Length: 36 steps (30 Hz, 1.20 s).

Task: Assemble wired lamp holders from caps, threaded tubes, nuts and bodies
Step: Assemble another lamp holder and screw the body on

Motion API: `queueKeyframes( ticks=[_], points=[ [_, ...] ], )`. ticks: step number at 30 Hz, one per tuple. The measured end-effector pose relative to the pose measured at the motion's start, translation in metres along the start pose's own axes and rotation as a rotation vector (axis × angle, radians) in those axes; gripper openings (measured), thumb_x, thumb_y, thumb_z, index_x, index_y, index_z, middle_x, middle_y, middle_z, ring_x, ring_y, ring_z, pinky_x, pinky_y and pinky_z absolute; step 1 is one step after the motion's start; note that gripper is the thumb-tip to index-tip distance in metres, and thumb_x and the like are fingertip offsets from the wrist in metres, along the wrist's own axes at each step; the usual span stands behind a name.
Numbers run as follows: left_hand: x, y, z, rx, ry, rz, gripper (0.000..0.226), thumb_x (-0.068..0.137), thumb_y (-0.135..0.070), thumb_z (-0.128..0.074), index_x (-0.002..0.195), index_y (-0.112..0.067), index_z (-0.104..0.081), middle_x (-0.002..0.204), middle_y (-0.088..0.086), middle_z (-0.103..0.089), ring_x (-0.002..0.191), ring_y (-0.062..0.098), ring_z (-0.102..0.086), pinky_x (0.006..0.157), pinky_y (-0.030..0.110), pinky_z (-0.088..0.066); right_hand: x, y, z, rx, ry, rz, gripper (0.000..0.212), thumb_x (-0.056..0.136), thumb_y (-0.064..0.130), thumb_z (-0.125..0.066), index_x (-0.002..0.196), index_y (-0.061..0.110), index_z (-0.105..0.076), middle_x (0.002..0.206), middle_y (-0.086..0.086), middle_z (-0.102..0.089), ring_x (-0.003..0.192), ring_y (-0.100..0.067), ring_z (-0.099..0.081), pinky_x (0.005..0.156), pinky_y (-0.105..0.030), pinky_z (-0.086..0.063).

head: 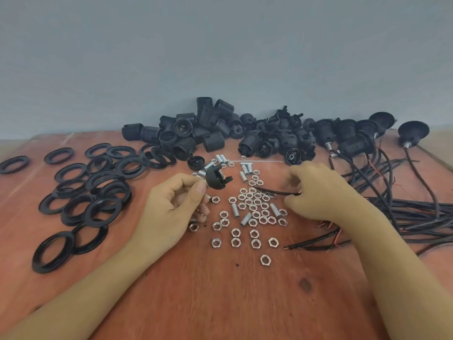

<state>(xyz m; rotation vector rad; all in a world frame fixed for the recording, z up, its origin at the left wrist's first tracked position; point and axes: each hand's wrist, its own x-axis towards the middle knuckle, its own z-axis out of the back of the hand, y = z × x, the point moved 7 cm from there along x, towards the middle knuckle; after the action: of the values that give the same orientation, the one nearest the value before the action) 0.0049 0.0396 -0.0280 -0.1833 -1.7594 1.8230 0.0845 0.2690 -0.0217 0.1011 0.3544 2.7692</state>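
A person's left hand holds a black lamp-holder cap just above a reddish wooden tabletop, thumb and forefinger pinched on its rounded end, the other fingers curled under. The cap's open, notched side is turned to the right. The right hand, slightly blurred, has its fingers curled and pinches a thin black wire, whose free end points left towards the cap but stops short of it.

Below and between the two hands, silver hex nuts lie scattered on the wood, with short threaded tubes mixed in among them and more tubes just beyond the cap. Flat black rings are spread and overlapped across the left side of the tabletop. Along the far edge, against a grey-blue wall, ribbed black lamp-holder bodies are heaped at centre, with a pile of loose caps just to their right. Further right stand assembled wired holders, their black and red leads trailing in a loose bundle down the right side, behind the right forearm.
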Motion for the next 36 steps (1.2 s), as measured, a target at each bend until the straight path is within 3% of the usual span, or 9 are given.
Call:
queueKeyframes(
  ticks=[3,7,12,14,17,22,24,30,36],
  points=[
    [0.0,-0.002,0.001,-0.004,-0.009,-0.013,0.018,0.085,-0.027,-0.056,0.085,-0.01,-0.063,0.068,0.0,-0.065,0.054,0.014,-0.062,0.051,0.023,-0.053,-0.001,-0.01,0.006,0.024,-0.052,-0.085,0.019,0.077,0.034,-0.07,0.08,0.033,-0.051,0.091,0.008,-0.055,0.087,-0.02,-0.055,0.074,-0.035,-0.046],
    [-0.001,-0.004,-0.001,0.01,0.001,-0.031,0.017,0.085,-0.026,-0.056,0.084,-0.011,-0.063,0.065,0.001,-0.064,0.05,0.012,-0.06,0.049,0.02,-0.05,-0.002,-0.022,0.021,0.028,-0.221,-0.172,0.025,0.082,0.039,-0.072,0.069,0.027,-0.054,0.077,0.007,-0.059,0.08,-0.022,-0.059,0.066,-0.034,-0.047],
    [-0.002,-0.004,-0.002,0.012,0.006,-0.037,0.016,0.085,-0.026,-0.057,0.085,-0.011,-0.063,0.067,0.001,-0.064,0.049,0.011,-0.059,0.048,0.02,-0.049,-0.002,-0.025,0.015,0.186,-0.005,-0.097,0.011,0.08,0.022,-0.071,0.082,0.03,-0.063,0.086,0.015,-0.066,0.088,-0.011,-0.063,0.078,-0.031,-0.051],
    [-0.002,-0.003,-0.001,0.024,0.007,-0.036,0.017,0.085,-0.027,-0.057,0.085,-0.012,-0.064,0.067,0.001,-0.065,0.05,0.011,-0.06,0.048,0.02,-0.049,-0.002,-0.027,0.014,0.203,0.05,-0.085,0.021,0.079,0.014,-0.07,0.093,0.028,-0.063,0.097,0.01,-0.066,0.096,-0.014,-0.063,0.088,-0.033,-0.052],
    [-0.002,-0.003,-0.001,0.024,0.011,-0.042,0.016,0.086,-0.028,-0.057,0.085,-0.013,-0.064,0.068,0.0,-0.065,0.05,0.011,-0.06,0.048,0.02,-0.05,-0.003,-0.033,0.011,0.165,0.097,-0.099,0.025,0.078,0.019,-0.071,0.1,0.028,-0.062,0.096,0.012,-0.058,0.098,-0.016,-0.058,0.085,-0.028,-0.046],
    [-0.003,-0.002,-0.001,0.057,0.014,-0.042,0.016,0.086,-0.029,-0.058,0.085,-0.015,-0.064,0.068,0.001,-0.065,0.051,0.011,-0.061,0.048,0.021,-0.05,0.003,-0.029,0.016,0.06,-0.13,-0.108,0.034,0.083,0.044,-0.07,0.11,0.028,-0.06,0.103,0.003,-0.059,0.098,-0.019,-0.057,0.086,-0.036,-0.049],
    [-0.003,-0.002,-0.001,0.066,0.015,-0.043,0.015,0.087,-0.029,-0.058,0.085,-0.016,-0.064,0.068,0.001,-0.066,0.051,0.011,-0.061,0.048,0.02,-0.05,0.004,-0.023,0.007,0.007,-0.12,-0.093,0.031,0.087,0.043,-0.067,0.113,0.026,-0.063,0.114,-0.003,-0.054,0.104,-0.024,-0.057,0.091,-0.041,-0.05],
    [-0.003,-0.003,-0.001,0.067,0.016,-0.038,0.016,0.086,-0.03,-0.058,0.086,-0.015,-0.064,0.068,0.0,-0.065,0.051,0.012,-0.061,0.047,0.023,-0.051,0.007,-0.01,-0.001,0.049,-0.224,-0.014,0.017,0.1,0.039,-0.048,0.103,0.023,-0.053,0.108,0.001,-0.053,0.097,-0.025,-0.058,0.082,-0.042,-0.049],
    [-0.003,-0.004,-0.001,0.066,0.017,-0.043,0.016,0.086,-0.028,-0.058,0.085,-0.013,-0.064,0.068,0.0,-0.065,0.051,0.012,-0.061,0.047,0.022,-0.05,0.001,0.012,0.01,0.19,-0.41,0.151,0.022,0.096,0.035,-0.056,0.113,0.021,-0.058,0.111,0.005,-0.055,0.09,-0.013,-0.056,0.079,-0.035,-0.05]
  ],
)
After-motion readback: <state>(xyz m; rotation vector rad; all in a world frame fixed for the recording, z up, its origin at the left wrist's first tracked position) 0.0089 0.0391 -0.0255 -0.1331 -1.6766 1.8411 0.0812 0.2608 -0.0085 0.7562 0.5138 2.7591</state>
